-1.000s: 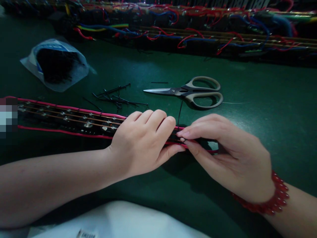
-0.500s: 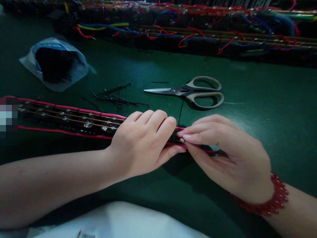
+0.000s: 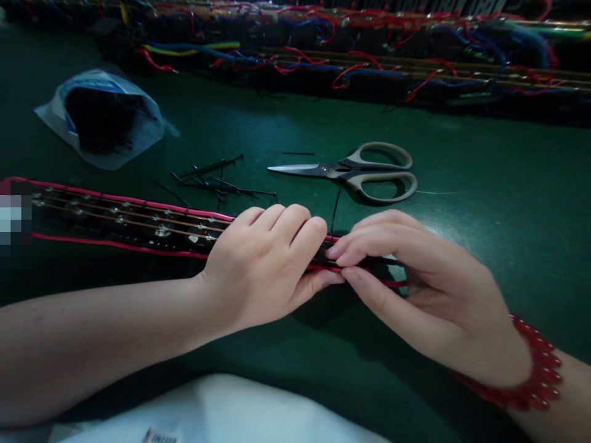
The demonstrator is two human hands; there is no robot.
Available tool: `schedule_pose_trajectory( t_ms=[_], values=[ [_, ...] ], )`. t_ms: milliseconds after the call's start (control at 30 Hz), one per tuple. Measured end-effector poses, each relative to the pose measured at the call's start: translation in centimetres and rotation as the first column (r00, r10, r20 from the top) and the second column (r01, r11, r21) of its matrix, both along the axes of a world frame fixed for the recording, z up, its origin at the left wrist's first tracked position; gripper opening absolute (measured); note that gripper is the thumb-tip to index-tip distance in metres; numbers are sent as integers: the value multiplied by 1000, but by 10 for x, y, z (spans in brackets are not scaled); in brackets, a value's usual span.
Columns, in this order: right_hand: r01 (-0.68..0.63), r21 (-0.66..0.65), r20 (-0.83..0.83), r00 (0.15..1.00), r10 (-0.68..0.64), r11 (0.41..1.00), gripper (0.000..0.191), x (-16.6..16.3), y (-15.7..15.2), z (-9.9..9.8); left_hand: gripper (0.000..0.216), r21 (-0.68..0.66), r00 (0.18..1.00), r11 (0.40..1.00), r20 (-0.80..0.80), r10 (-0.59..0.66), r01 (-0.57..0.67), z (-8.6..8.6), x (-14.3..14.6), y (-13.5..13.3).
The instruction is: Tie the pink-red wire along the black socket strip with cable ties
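My left hand (image 3: pixel 263 264) is wrapped over a long black strip (image 3: pixel 111 215) fitted with thin copper rails and edged by red wires (image 3: pixel 115 245). Its thumb lies along the near side. At the strip's right part, the fingertips and thumb of my right hand (image 3: pixel 429 295) close together over the strip. A thin black cable tie (image 3: pixel 337 212) sticks out from the far edge beside these fingertips; the part under them is hidden. Scissors (image 3: pixel 351 172) with grey-black handles rest just beyond both hands, closed, blades pointing left.
Several loose black cable ties (image 3: pixel 217 181) lie beyond my left hand. Farther left, an open plastic bag (image 3: pixel 150 126) holds many dark ties. Wired assemblies (image 3: pixel 369 67) with red and blue leads run along the back of the green table (image 3: pixel 508 178).
My right hand has shifted slightly, its wrist moving right and down and its thumb spreading lower, while the fingertips stay at the strip. My left hand and the scissors hold almost the same place.
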State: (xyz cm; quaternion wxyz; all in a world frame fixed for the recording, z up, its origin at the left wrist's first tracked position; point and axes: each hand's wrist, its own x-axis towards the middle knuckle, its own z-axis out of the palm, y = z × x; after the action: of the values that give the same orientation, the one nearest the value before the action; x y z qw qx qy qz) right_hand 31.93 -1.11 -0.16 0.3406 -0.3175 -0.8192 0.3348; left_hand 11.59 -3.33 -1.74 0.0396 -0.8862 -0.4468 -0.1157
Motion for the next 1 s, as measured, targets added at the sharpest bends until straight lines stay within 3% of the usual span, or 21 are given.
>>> schedule_pose_trajectory(
  t_ms=[567,1000],
  values=[
    [-6,-151,23,1000,9,988,10,4,4,0,39,5,1000,1000,5,-3,3,-1,-1,1],
    [-76,-92,24,997,79,993,13,2,8,1,38,11,1000,1000,0,-12,12,0,-1,1]
  ],
)
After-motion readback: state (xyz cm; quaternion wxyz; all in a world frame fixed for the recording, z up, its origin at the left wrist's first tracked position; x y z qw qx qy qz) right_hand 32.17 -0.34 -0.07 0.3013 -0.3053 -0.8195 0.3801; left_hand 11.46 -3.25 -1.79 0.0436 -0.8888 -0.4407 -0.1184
